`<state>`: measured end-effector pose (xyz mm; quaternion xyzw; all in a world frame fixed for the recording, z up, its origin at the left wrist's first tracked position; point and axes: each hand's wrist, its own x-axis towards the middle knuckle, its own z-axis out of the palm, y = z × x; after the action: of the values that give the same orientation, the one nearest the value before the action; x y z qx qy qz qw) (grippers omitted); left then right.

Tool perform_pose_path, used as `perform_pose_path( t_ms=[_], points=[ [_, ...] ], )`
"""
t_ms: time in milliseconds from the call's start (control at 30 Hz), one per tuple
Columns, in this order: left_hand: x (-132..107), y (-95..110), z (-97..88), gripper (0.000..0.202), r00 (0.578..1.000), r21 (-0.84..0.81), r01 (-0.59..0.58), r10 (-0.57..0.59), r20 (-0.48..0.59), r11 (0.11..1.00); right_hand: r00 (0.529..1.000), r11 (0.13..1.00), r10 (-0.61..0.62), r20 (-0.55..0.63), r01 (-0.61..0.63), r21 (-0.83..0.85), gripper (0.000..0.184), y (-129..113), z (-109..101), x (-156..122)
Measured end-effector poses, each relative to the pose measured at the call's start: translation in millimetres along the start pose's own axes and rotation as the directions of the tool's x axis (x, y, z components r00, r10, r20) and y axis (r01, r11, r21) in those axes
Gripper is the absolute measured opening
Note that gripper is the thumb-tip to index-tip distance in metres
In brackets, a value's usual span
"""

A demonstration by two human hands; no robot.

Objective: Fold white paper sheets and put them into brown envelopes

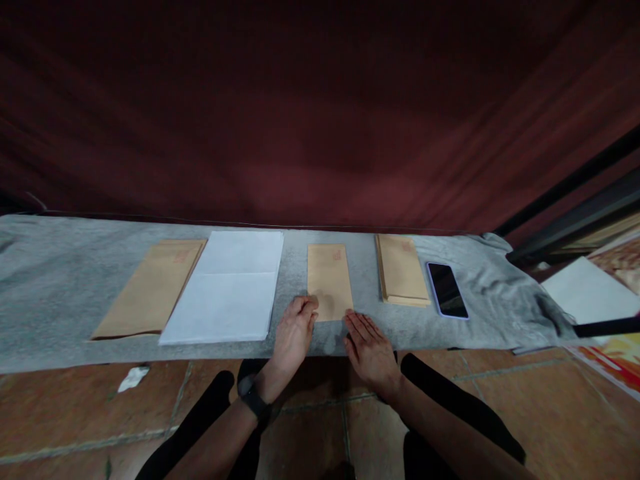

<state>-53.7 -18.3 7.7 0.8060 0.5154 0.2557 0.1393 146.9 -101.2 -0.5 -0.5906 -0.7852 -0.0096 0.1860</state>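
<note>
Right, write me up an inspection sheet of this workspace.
Surface: grey cloth, somewhat wrinkled toward the right end.
Job's things: single brown envelope flat between the hands; envelope pile to its right; white sheets to its left, and larger brown envelopes beyond those.
Clutter: phone beside the envelope pile, screen dark; white scrap on the floor.
Hands: left hand, fingers bent, at the single envelope's near left edge; right hand, fingertips at its near right corner.
Cables: none identifiable; one thin pale strand at far left, too fine to name.
Surroundings: dark red backdrop behind, tiled floor below.
</note>
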Motion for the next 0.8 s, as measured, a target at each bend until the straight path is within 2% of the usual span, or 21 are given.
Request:
perform_pose_path(
  t_ms=[67, 133, 233, 267, 367, 467, 667, 800],
  points=[
    [-4.1, 5.9, 1.9, 0.032, 0.998, 0.1, -0.051, 0.053, -0.016, 0.994, 1.0, 1.0, 0.001, -0.01, -0.001, 0.002, 0.044, -0.6, -0.8, 1.2],
    [-10.9, 15.3, 7.2, 0.037, 0.987, 0.139, -0.161, 0.164, -0.003, 0.977, 1.0, 1.0, 0.002, -0.012, -0.002, 0.001, 0.045, -0.8, -0.4, 1.6],
    [-24.0, 31.9, 16.9, 0.045, 0.937, 0.098, -0.343, 0.333, 0.104, 0.934, 1.0, 1.0, -0.002, 0.021, 0.002, -0.003, 0.051, 1.3, 2.2, -0.5],
    [-28.3, 36.4, 19.4, 0.049, 0.929, 0.1, -0.36, 0.346, 0.13, 0.928, 0.999, 1.0, -0.008, 0.039, 0.008, -0.004, 0.054, 2.6, 3.2, -1.7],
    [-37.4, 43.2, 22.7, 0.062, 0.931, 0.142, -0.35, 0.326, 0.166, 0.926, 0.996, 0.999, -0.032, 0.082, 0.033, -0.009, 0.06, 6.6, 5.4, -4.8],
    [-40.8, 40.8, 22.2, 0.072, 0.934, 0.189, -0.344, 0.314, 0.17, 0.92, 0.995, 0.999, -0.04, 0.092, 0.043, -0.026, 0.06, 9.1, 5.7, -5.3],
    [-44.2, 29.2, 19.4, 0.083, 0.947, 0.253, -0.317, 0.29, 0.142, 0.914, 0.999, 0.999, -0.017, 0.045, 0.018, -0.033, 0.048, 6.7, 1.9, -0.9],
    [-46.8, 21.5, 15.0, 0.087, 0.96, 0.276, -0.28, 0.264, 0.094, 0.919, 1.0, 1.0, -0.002, 0.009, 0.002, -0.011, 0.047, 5.8, -1.5, -0.3]
  ],
)
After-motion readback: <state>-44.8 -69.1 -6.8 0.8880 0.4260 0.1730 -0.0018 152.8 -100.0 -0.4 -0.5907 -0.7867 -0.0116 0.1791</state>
